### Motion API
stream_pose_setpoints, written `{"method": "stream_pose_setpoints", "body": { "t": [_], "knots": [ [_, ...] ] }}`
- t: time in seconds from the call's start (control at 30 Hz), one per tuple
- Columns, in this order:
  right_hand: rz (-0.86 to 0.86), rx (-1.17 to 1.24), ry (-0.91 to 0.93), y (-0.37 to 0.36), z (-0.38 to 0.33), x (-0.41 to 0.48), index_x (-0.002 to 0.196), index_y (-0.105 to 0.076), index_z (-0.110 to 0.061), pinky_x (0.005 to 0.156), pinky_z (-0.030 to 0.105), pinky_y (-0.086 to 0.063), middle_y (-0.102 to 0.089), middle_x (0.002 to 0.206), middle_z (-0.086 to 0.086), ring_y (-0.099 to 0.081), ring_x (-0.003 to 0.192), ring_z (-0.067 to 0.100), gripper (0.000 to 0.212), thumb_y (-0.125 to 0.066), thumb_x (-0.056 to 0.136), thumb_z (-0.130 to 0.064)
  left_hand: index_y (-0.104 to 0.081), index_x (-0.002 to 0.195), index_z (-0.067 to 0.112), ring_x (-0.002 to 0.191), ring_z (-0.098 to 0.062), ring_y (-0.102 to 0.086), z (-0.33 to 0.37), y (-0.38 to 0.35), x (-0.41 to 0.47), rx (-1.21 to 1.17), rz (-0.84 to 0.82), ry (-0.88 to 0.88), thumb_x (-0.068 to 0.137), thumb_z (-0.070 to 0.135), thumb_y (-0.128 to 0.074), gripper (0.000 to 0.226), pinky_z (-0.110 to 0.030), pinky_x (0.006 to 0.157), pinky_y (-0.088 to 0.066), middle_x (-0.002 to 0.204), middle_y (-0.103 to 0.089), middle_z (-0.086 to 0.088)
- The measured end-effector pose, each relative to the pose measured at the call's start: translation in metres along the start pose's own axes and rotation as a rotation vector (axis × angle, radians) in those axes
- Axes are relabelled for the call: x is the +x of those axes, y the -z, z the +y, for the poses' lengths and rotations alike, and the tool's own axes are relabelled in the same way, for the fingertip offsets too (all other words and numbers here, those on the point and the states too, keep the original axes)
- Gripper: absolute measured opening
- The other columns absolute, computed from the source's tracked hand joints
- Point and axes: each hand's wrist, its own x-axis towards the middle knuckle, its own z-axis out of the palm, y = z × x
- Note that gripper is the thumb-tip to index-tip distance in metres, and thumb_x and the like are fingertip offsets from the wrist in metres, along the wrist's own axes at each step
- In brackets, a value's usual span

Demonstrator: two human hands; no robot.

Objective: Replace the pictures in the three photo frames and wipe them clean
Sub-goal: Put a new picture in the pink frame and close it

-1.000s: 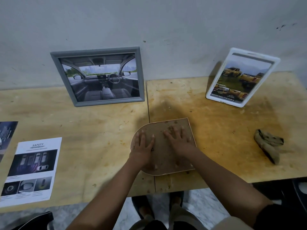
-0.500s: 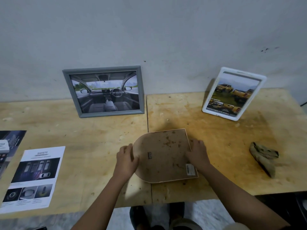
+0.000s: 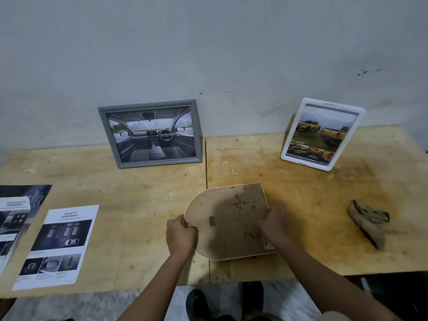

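Observation:
An arch-shaped photo frame (image 3: 228, 218) lies face down near the table's front edge, its brown stained backing up. My left hand (image 3: 180, 237) grips its rounded left edge. My right hand (image 3: 274, 225) holds its right edge, fingers curled on it. A grey frame (image 3: 149, 134) with a car-interior picture leans on the wall at the back. A white frame (image 3: 322, 134) with yellow trucks leans at the back right. A crumpled brown cloth (image 3: 368, 223) lies at the right.
Two plywood tables (image 3: 115, 205) meet at a seam under the arch frame. A "SAFETY" printed sheet (image 3: 61, 244) and a darker printed sheet (image 3: 16, 216) lie at the left. My feet show on the floor below the front edge.
Both hands moved from pressing flat on the backing to gripping the frame's left and right edges. The camera tilted upward, so the table sits lower in view.

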Motion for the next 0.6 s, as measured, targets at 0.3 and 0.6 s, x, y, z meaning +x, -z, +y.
{"method": "stream_pose_setpoints", "body": {
  "t": [0.3,0.6],
  "knots": [
    [0.218,0.431,0.170,0.055,-0.001,0.005,0.128,-0.048,-0.011,0.075,0.030,-0.049,-0.040,0.119,0.010,-0.048,0.100,0.023,0.040,-0.056,0.089,-0.009,-0.059,0.122,0.012,0.088,-0.011,-0.051,0.088,0.004,-0.007,-0.249,0.245,-0.178,0.091,0.009,-0.055,0.031,-0.021,0.076,-0.041,0.105,-0.049,-0.001],
    [0.247,0.825,0.298,0.099,0.008,0.016,0.120,-0.049,-0.011,0.100,0.041,-0.043,-0.054,0.117,0.008,-0.052,0.112,0.021,0.032,-0.030,0.102,-0.029,-0.062,0.112,0.011,0.101,-0.014,-0.055,0.117,-0.017,-0.007,-0.700,0.206,-0.160,0.095,0.017,-0.051,0.021,-0.025,0.088,-0.044,0.109,-0.062,-0.002]
  ]
}}
